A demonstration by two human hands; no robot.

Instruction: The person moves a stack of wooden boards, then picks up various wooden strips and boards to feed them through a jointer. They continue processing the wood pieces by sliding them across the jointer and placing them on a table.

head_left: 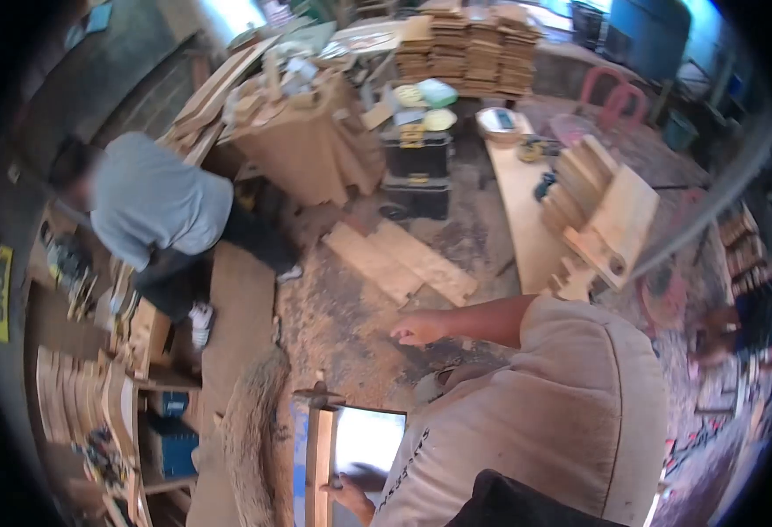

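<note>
My left hand (352,498), low in the view, reaches over a table with a shiny bright top (370,439). Its fingers are stretched out and touch a long wooden strip (319,457) that runs along the blue-edged side. A dark shadow or reflection lies beside this hand. Away from the table, my right hand (416,328) hangs in the air above the dusty floor. Its fingers are loosely curled closed, and nothing shows in them. At the strip's far end is a small dark cross-shaped piece (318,394).
Two boards (399,262) lie on the sawdust-strewn floor. A person in a grey shirt (162,193) bends over at the left. Black toolboxes (416,171), stacked wood pieces (465,53) and a wooden assembly on a long board (601,211) stand farther off.
</note>
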